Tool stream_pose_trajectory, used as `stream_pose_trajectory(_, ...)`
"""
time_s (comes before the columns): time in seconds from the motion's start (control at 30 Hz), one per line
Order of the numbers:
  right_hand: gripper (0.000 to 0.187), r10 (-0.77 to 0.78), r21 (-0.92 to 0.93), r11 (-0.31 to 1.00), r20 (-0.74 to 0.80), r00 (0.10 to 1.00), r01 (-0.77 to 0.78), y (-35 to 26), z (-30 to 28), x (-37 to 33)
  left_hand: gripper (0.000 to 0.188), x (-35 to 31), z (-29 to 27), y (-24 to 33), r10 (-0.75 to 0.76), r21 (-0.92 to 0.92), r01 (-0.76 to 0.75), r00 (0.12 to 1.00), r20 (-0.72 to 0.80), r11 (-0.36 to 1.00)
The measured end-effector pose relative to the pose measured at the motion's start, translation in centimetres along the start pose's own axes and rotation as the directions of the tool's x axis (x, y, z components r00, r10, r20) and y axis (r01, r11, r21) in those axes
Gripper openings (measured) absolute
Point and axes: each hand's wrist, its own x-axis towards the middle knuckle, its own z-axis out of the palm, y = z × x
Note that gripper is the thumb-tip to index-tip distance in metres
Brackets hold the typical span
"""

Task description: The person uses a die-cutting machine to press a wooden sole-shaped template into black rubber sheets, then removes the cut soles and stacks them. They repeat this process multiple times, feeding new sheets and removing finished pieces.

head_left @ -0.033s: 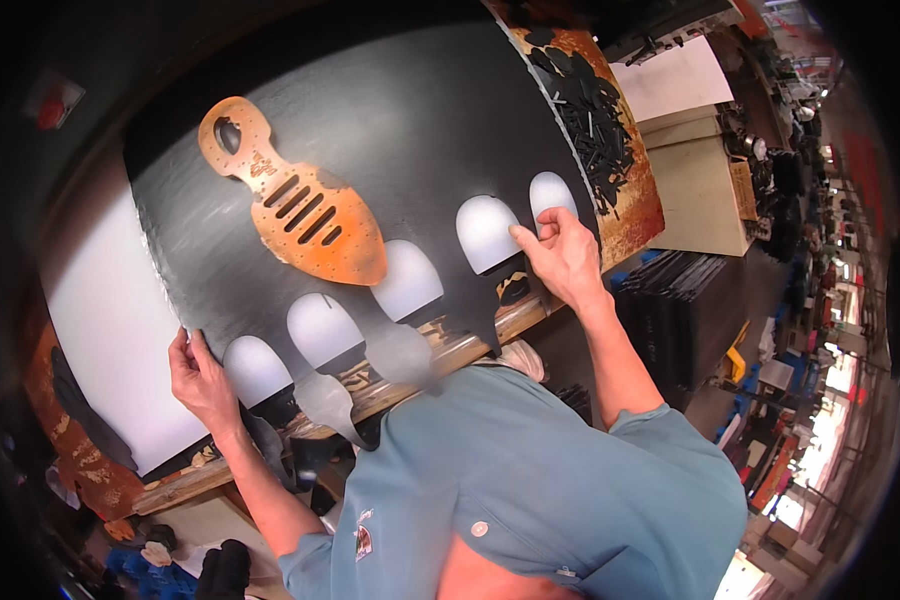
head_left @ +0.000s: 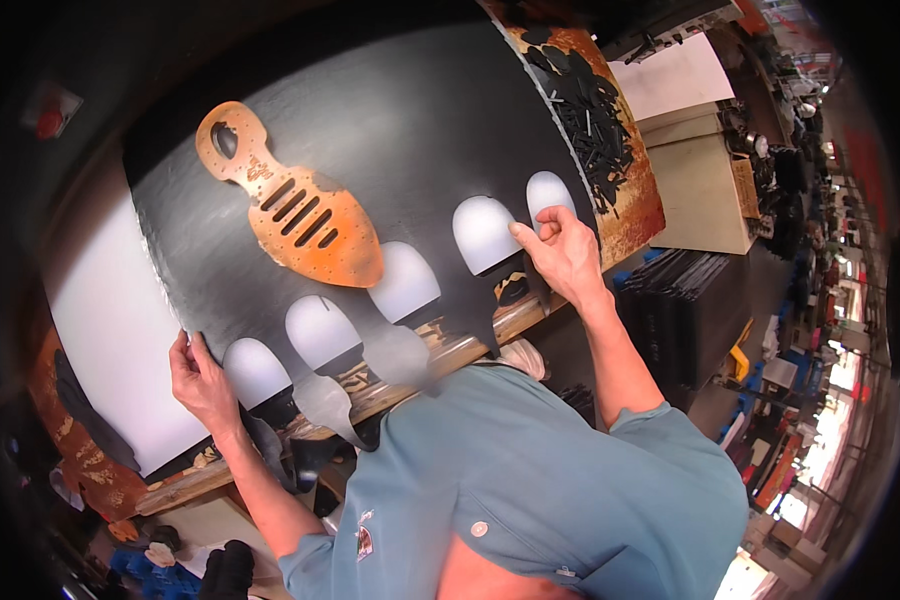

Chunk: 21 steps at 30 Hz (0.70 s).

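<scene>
A large black flexible sheet (head_left: 400, 130) lies in front of me, with arch-shaped cut-outs along its near edge that show white underneath. My left hand (head_left: 202, 378) pinches the sheet's near left corner between thumb and fingers. At the near right, my right hand (head_left: 562, 255) grips the sheet's edge between two of the cut-outs, thumb and fingertips together. On top of the sheet rests an orange, worn cutting die (head_left: 315, 225) with a looped handle and several slots; its pointed end reaches one cut-out. Narrow tongues of the sheet (head_left: 398, 352) hang over the near edge.
A white board (head_left: 110, 310) shows under the sheet at the left. Black scraps (head_left: 585, 115) are heaped on a rusty surface at the far right. A wooden rail (head_left: 460, 352) runs along the near edge. Stacked black sheets (head_left: 660, 310) stand right of my right arm.
The black sheet and the orange cutting die have shifted very slightly left. Both hands keep their grip in nearly the same places.
</scene>
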Motion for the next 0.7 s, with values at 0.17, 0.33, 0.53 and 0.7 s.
stream_pose_trajectory(0.17, 0.059, 0.06, -0.021, 0.998, 0.129, 0.99, -0.057, -0.4, -1.3, 1.5, 0.034, 0.2, -0.1, -0.9, 0.012, 0.024, -0.012, 1.0, -0.007, 1.0)
stream_pose_trajectory(0.33, 0.056, -0.162, -0.104, 0.98, 0.063, 0.985, 0.168, 0.0, -0.7, 1.4, 0.035, 0.2, -0.7, -1.7, 0.058, 0.037, -0.059, 0.998, 0.008, 0.998)
stream_pose_trajectory(0.53, 0.037, -0.461, -0.109, 0.881, 0.027, 0.887, 0.461, 3.2, 0.2, -0.3, 0.035, -1.0, -1.5, -2.0, 0.069, 0.103, -0.07, 0.998, 0.017, 0.992)
stream_pose_trajectory(0.7, 0.04, -0.462, -0.091, 0.884, -0.029, 0.886, 0.458, 4.2, 1.3, -1.3, 0.034, -2.2, -1.7, -2.0, 0.034, 0.056, -0.034, 0.999, 0.008, 0.998)
